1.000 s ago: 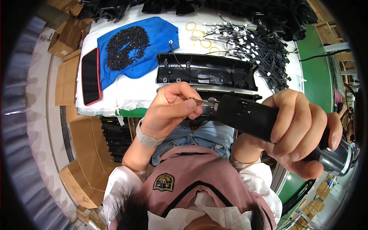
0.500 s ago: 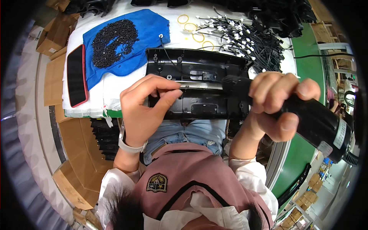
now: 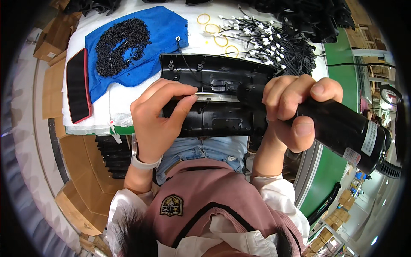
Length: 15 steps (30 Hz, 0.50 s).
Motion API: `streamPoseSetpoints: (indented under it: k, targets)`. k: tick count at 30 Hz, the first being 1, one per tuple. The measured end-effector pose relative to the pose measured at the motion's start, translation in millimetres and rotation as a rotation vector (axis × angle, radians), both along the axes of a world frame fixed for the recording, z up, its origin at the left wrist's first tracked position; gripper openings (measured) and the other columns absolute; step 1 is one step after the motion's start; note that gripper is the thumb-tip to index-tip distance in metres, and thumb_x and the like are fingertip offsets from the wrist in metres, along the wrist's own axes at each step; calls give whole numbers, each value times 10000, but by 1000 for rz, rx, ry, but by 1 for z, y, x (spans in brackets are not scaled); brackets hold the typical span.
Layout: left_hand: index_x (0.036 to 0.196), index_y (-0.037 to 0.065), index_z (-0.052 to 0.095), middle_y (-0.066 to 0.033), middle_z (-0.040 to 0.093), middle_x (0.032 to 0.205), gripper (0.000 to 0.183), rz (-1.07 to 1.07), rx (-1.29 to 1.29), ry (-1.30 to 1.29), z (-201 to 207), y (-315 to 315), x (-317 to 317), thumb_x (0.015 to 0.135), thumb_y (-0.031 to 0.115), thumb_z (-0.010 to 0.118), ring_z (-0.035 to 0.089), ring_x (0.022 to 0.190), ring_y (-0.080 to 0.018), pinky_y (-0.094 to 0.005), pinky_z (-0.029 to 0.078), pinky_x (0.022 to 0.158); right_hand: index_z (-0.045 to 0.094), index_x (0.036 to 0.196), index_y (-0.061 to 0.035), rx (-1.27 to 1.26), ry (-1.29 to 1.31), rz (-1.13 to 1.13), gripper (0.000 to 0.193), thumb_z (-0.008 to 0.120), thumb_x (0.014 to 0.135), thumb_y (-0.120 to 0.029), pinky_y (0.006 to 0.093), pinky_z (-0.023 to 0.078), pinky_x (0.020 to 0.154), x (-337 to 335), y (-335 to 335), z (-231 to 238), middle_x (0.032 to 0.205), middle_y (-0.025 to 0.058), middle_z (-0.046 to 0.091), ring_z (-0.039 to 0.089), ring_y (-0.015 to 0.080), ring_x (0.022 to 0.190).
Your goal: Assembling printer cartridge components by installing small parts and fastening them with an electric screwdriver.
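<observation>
My right hand (image 3: 295,103) is wrapped round a black electric screwdriver (image 3: 342,126), a thick cylinder with a cable at its rear end. Its narrow front points left over a black plastic housing (image 3: 182,68), whose hollow inner side with screw posts faces up. Along the housing's middle runs a bright silver strip (image 3: 216,98); whether it belongs to the housing or the tool I cannot tell. At the strip's left end, my left hand (image 3: 156,113) pinches thumb and forefinger together; what is between them is too small to name. A thin black cable with a white connector (image 3: 178,39) leads out of the housing.
Many small black screws (image 3: 109,53) lie on a blue cloth (image 3: 171,25) at the far left. Beside it is a red-edged phone (image 3: 78,85). Yellow rubber bands (image 3: 212,28) and a heap of black cables with white connectors (image 3: 274,43) lie behind the housing. Cardboard boxes (image 3: 87,167) stand at left.
Both hands and the screwdriver have shifted slightly left. In the picture, the housing, cloth and phone also sit a little farther left.
</observation>
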<state>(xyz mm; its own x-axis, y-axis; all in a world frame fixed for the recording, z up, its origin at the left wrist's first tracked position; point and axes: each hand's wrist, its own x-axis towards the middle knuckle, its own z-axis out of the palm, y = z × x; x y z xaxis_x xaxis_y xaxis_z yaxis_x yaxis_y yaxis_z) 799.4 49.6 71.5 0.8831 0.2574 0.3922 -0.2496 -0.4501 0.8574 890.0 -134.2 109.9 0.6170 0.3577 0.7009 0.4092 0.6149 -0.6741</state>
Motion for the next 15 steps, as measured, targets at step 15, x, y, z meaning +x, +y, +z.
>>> streamPoseSetpoints:
  k: [15]
  targets:
    - [810, 14, 651, -99, 622, 723, 99, 23, 49, 16, -11, 0, 7, 720, 17, 692, 602, 656, -232, -291, 459, 591, 467, 947, -23, -212, -25, 187, 364, 697, 694, 104, 313, 462, 592, 0, 3, 9, 755, 100, 542, 535, 181, 632]
